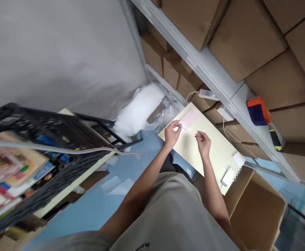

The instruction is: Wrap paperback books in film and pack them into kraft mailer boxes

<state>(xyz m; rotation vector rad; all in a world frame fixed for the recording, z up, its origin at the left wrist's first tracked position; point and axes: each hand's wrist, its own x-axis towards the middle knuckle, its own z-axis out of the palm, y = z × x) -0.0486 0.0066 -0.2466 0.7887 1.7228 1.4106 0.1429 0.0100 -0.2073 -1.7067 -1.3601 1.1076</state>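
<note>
A pale pink-and-white flat packet or sheet lies at the far end of a cream-coloured board. My left hand is closed in a pinch at the packet's near left corner. To the right, my right hand is held over the middle of the board with its fingers curled together; anything between them is too small to make out. A white device with a cable rests near the board's right end, partly blurred out. Close to it is a small white pad.
An open cardboard box stands at the board's right. Shelves of brown cartons rise ahead, with an orange-and-blue tape dispenser on the shelf edge. On the left is a black crate with colourful packages; white plastic wrapping lies beyond.
</note>
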